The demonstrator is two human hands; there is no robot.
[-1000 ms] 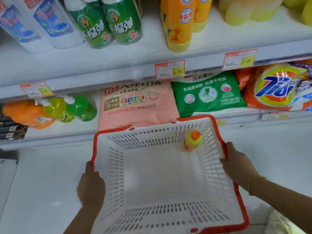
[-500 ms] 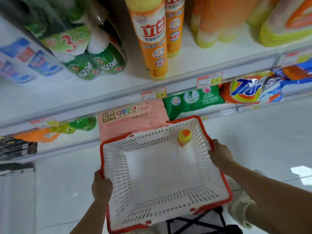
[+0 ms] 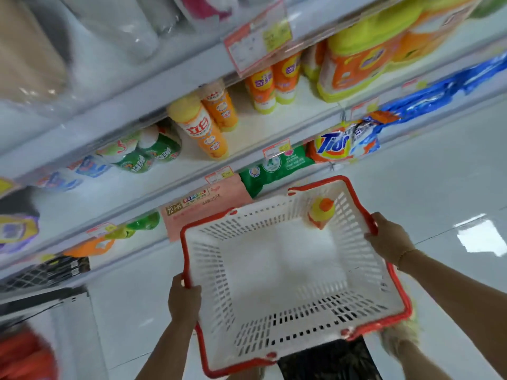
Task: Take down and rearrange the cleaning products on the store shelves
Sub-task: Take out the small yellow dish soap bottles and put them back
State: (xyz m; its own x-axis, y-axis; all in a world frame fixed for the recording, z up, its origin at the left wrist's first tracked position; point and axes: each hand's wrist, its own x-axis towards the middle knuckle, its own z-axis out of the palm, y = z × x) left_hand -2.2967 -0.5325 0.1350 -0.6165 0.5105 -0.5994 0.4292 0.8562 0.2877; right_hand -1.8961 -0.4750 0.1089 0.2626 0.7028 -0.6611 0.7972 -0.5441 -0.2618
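Holding the basket [image 3: 260, 219] level by opposite rims, left hand [image 3: 184, 297] and right hand [image 3: 389, 239] each have a clenched grip (probably steadying it for loading); one yellow bottle [image 3: 321, 212] stands in its far corner, below the shelves [image 3: 247, 133].

Top-shelf packs [image 3: 90, 37] are blurred. Price tag [image 3: 258, 45] print and the bottle [image 3: 321, 213] label are unreadable. A red object [image 3: 24, 357] is cropped lower left.
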